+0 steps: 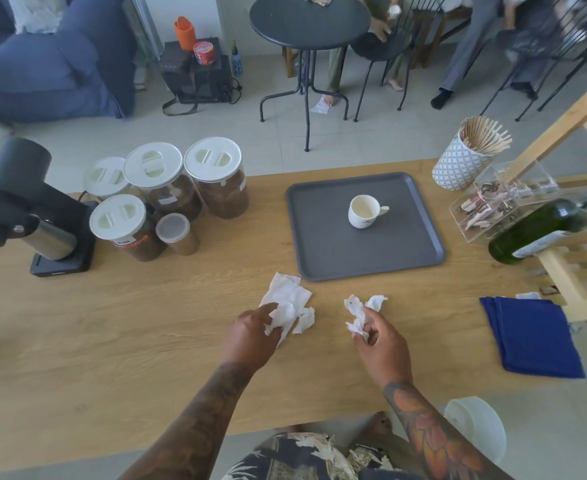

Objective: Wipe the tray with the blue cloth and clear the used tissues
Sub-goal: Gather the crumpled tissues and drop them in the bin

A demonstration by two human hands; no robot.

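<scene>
White tissues, 2 wads: left hand [254,332] grips larger tissue [287,306], right hand [378,336] pinches smaller tissue [361,311], clearing them near tray [323,251]; blue cloth [534,337] untouched.

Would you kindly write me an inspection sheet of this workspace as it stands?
Surface: wooden counter, light grain.
Job's things: grey tray with a white cup standing on it; folded blue cloth at the right edge, untouched; two crumpled tissues, larger tissue and smaller tissue, near the tray.
Clutter: lidded jars, black grinder, stir-stick holder, clear sachet box, green bottle lying on a wooden rack.
Hands: left hand grips the larger tissue; right hand pinches the smaller.
Cables: one by the black box on the floor.
Surroundings: round table, blue sofa, seated people.
</scene>
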